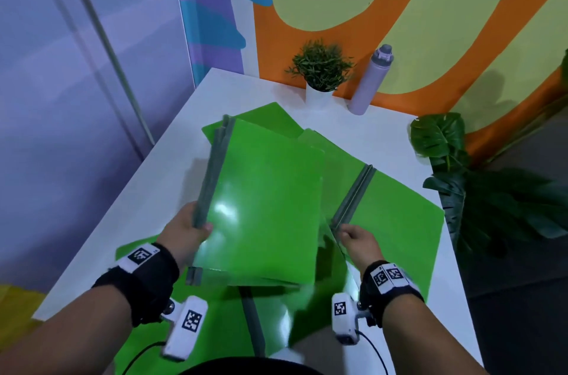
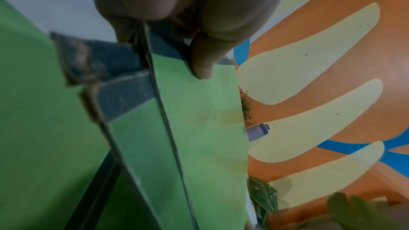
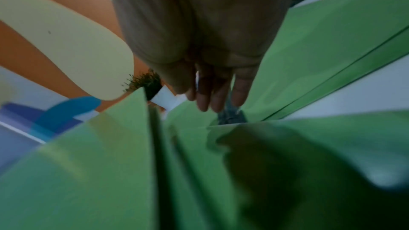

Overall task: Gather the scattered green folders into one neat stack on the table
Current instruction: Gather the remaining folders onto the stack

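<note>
My left hand (image 1: 196,227) grips a bundle of green folders (image 1: 264,205) by their grey spines, tilted up off the white table (image 1: 172,159). In the left wrist view the thumb (image 2: 199,62) presses on the top cover (image 2: 199,128). To the right another green folder (image 1: 393,215) lies flat. My right hand (image 1: 347,231) reaches the near end of that folder's grey spine (image 1: 353,196). Its fingers (image 3: 212,97) are stretched out straight and touch the spine (image 3: 231,116). More green folders lie at the back (image 1: 264,116) and near the front edge (image 1: 215,328).
A small potted plant (image 1: 319,70) and a lilac bottle (image 1: 372,79) stand at the table's back edge against the painted wall. A large-leafed plant (image 1: 445,141) stands off the table's right side. The table's left edge (image 1: 123,205) drops to the floor.
</note>
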The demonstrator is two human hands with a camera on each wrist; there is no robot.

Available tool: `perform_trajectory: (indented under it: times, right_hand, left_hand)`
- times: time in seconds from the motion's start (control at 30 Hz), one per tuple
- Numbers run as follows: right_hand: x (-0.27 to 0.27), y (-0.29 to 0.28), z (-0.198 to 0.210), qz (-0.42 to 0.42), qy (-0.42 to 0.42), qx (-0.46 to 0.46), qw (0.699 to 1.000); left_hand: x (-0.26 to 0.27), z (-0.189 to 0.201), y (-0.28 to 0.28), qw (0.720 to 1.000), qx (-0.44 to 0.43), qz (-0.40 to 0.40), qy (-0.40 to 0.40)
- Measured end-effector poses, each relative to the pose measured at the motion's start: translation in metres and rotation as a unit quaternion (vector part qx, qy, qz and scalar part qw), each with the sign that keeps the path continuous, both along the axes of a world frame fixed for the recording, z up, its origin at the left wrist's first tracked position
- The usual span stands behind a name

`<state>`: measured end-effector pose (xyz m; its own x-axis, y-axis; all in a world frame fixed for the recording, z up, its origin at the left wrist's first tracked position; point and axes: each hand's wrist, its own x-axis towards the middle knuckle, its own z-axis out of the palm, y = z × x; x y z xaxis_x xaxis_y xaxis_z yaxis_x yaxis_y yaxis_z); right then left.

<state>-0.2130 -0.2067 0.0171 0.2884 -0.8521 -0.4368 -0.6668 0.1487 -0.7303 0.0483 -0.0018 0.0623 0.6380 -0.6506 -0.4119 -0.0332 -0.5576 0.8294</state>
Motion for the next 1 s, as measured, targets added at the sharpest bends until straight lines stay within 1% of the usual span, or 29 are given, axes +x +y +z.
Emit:
perform_trajectory:
  times: [0.07,0.13,0.2,0.23,0.3,0.4,0.47,0.57,0.67,0.77,0.83,0.9,0.97,1.0]
  right_hand:
    - [-0.013,0.003,-0.018,0.021,0.148,-0.015,0.989]
    - [-0.02,0.017,-0.031,0.041,0.247,0.011,0.968]
    - [-0.021,0.033,-0.041,0.071,0.304,0.011,0.95]
    - [-0.021,0.04,-0.045,0.081,0.316,0.002,0.945]
    - [-0.02,0.048,-0.052,0.087,0.308,-0.002,0.948]
    - [-0.015,0.047,-0.046,0.075,0.242,0.02,0.967]
    - [-0.011,0.037,-0.025,0.031,0.175,-0.021,0.984]
    - [-0.009,0.015,0.02,-0.058,0.065,-0.102,0.991]
    - [-0.012,-0.014,0.06,-0.153,-0.055,-0.144,0.976]
    - [-0.019,-0.038,0.088,-0.206,-0.141,-0.189,0.95]
    - [-0.02,-0.043,0.102,-0.214,-0.191,-0.191,0.939]
    - [-0.019,-0.037,0.115,-0.203,-0.246,-0.169,0.933]
    - [-0.012,-0.026,0.121,-0.181,-0.278,-0.134,0.934]
    - [-0.006,-0.021,0.12,-0.167,-0.284,-0.109,0.938]
  left_hand:
    - [0.008,0.001,0.005,0.997,0.003,0.042,-0.061]
    - [0.015,0.003,0.011,0.993,0.006,0.073,-0.088]
    - [0.023,0.003,0.017,0.991,0.016,0.093,-0.092]
    - [0.025,0.003,0.02,0.991,0.02,0.1,-0.091]
    - [0.028,0.001,0.025,0.991,0.026,0.108,-0.081]
    - [0.029,-0.004,0.03,0.991,0.025,0.115,-0.062]
    - [0.031,-0.007,0.031,0.99,0.018,0.127,-0.063]
    - [0.039,-0.006,0.028,0.982,0.004,0.169,-0.086]
    - [0.05,0.006,0.024,0.969,-0.042,0.203,-0.131]
    - [0.059,0.019,0.021,0.962,-0.046,0.218,-0.157]
    - [0.061,0.024,0.019,0.962,-0.05,0.217,-0.161]
    - [0.062,0.024,0.016,0.963,-0.055,0.212,-0.158]
    - [0.06,0.017,0.011,0.967,-0.071,0.193,-0.148]
    - [0.056,0.014,0.009,0.972,-0.085,0.181,-0.127]
